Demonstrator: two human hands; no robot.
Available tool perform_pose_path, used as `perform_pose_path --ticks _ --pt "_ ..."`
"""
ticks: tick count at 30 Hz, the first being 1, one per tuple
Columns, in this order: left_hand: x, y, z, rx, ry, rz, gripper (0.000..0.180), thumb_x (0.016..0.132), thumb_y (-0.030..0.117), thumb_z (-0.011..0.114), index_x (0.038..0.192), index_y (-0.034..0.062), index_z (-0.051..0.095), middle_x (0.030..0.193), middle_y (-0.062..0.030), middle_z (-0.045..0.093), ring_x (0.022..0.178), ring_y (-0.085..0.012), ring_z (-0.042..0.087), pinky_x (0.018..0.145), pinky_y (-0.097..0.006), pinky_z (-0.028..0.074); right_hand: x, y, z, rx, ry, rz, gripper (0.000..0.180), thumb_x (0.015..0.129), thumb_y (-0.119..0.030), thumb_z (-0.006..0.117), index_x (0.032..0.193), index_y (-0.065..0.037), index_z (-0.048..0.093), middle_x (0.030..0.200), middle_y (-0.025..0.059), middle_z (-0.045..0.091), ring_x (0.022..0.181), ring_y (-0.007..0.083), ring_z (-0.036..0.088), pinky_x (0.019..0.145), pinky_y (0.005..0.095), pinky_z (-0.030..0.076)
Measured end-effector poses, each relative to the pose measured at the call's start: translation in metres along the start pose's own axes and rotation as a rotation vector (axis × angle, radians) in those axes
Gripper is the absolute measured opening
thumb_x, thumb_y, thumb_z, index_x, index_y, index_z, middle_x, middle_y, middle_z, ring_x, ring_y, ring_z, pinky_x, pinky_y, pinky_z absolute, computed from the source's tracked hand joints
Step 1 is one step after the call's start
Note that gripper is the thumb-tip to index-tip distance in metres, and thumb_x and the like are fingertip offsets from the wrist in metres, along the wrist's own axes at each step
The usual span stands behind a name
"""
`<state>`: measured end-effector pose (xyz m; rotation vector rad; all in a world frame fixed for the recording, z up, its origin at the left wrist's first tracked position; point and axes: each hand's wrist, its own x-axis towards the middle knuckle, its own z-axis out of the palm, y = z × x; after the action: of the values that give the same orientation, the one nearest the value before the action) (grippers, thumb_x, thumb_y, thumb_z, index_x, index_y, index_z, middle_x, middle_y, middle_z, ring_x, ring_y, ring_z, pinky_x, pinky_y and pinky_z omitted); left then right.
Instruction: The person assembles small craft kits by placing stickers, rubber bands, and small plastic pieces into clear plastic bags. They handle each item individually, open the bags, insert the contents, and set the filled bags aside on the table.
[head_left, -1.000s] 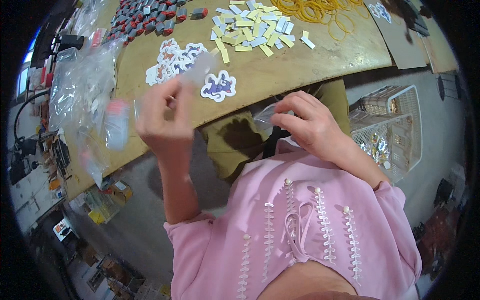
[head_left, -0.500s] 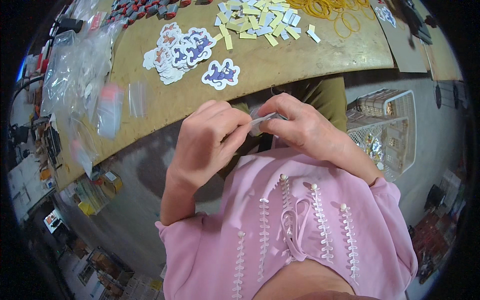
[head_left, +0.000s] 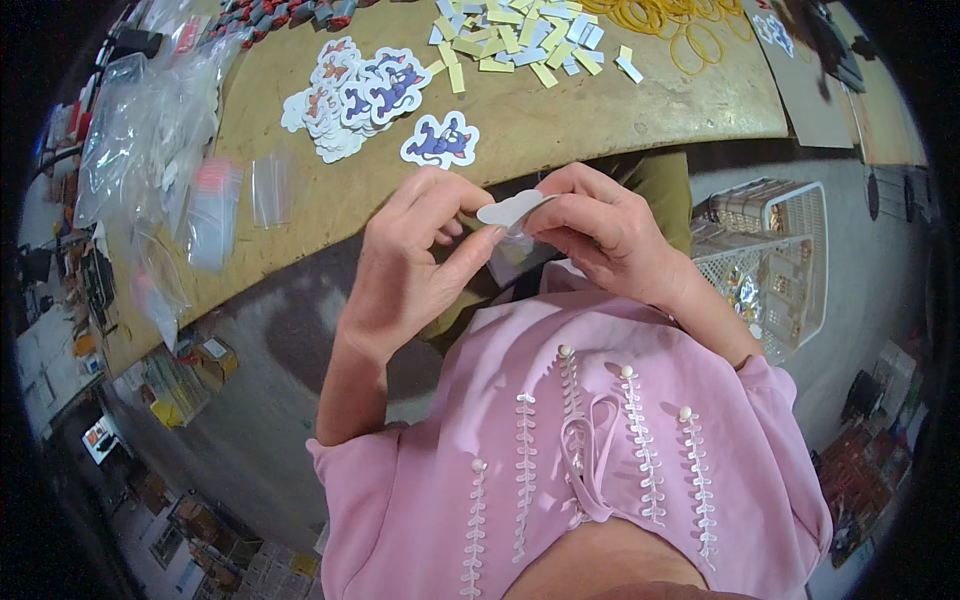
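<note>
In front of my lap I hold a small white cut-out with a rounded, wavy edge [head_left: 512, 207], its plain side up. My right hand [head_left: 598, 222] pinches its right end between thumb and fingers. My left hand [head_left: 418, 240] has its thumb and forefinger at the left edge of the piece, the other fingers curled. Below the cut-out a clear plastic bag [head_left: 516, 248] shows, partly hidden by my fingers. A single purple cat cut-out [head_left: 440, 140] lies on the table just beyond my hands, beside a heap of similar cat cut-outs [head_left: 352, 100].
The table [head_left: 640, 115] also bears yellow and pale blue strips [head_left: 520, 40], yellow rubber bands [head_left: 692, 30], and small grey-red pieces [head_left: 290, 14]. Clear bags [head_left: 212, 215] lie at the left. A white plastic basket [head_left: 775, 255] stands to the right of my legs.
The white cut-out has turned from edge-on to showing its flat side. My left fingers have spread and shifted, and both hands have moved slightly away from me.
</note>
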<state>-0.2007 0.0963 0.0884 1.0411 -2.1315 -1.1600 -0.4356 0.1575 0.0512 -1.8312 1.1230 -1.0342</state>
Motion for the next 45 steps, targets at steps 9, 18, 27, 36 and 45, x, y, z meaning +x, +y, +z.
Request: perform_pose_path --ticks 9,18,27,36,45 --pt "-0.007 -0.006 0.02 -0.159 0.245 -0.049 0.012 0.095 0.0 0.075 0.105 0.0046 0.075 0.088 -0.0054 0.071 0.07 -0.0127 0.065 0.063 -0.029 0.052 -0.002 0.004 0.003 -0.175 -0.134 -0.046 0.021 0.09 0.005 0.077 0.108 -0.005 0.073 0.116 0.0121 0.065 0.102 0.028 0.067 0.083 0.0356 0.056" --pt "-0.009 0.003 0.005 0.207 0.022 0.072 0.009 0.088 0.002 0.077 0.097 0.0035 0.074 0.088 -0.0117 0.068 0.078 -0.0303 0.068 0.069 -0.039 0.054 0.003 0.002 0.005 -0.097 -0.132 -0.102 0.034 0.079 0.004 0.074 0.112 -0.005 0.072 0.112 0.0141 0.065 0.099 0.0325 0.068 0.08 0.0387 0.058" --pt "-0.001 -0.001 0.002 0.206 -0.187 -0.046 0.009 0.09 0.005 0.073 0.099 0.006 0.071 0.089 -0.0126 0.067 0.082 -0.0329 0.067 0.073 -0.042 0.054 0.003 0.003 0.01 -0.169 -0.187 -0.121 0.036 0.078 0.006 0.073 0.112 -0.004 0.072 0.113 0.0137 0.065 0.102 0.0326 0.067 0.082 0.0384 0.059" --pt "-0.013 -0.02 0.016 0.172 0.011 0.17 0.017 0.086 0.002 0.076 0.102 0.0067 0.077 0.091 -0.0091 0.069 0.088 -0.0295 0.069 0.077 -0.039 0.057 0.005 0.003 0.007 -0.034 -0.189 -0.084 0.025 0.085 0.005 0.075 0.108 -0.003 0.072 0.111 0.0142 0.067 0.102 0.0325 0.068 0.083 0.0384 0.058" --pt "-0.015 -0.012 0.004 0.223 -0.337 0.033 0.017 0.087 0.022 0.078 0.091 0.0066 0.072 0.086 -0.012 0.068 0.083 -0.0347 0.07 0.073 -0.046 0.055 0.006 -0.004 0.008 -0.097 -0.175 -0.094 0.021 0.085 0.002 0.076 0.104 -0.003 0.07 0.109 0.0123 0.067 0.1 0.0332 0.068 0.082 0.0406 0.058"
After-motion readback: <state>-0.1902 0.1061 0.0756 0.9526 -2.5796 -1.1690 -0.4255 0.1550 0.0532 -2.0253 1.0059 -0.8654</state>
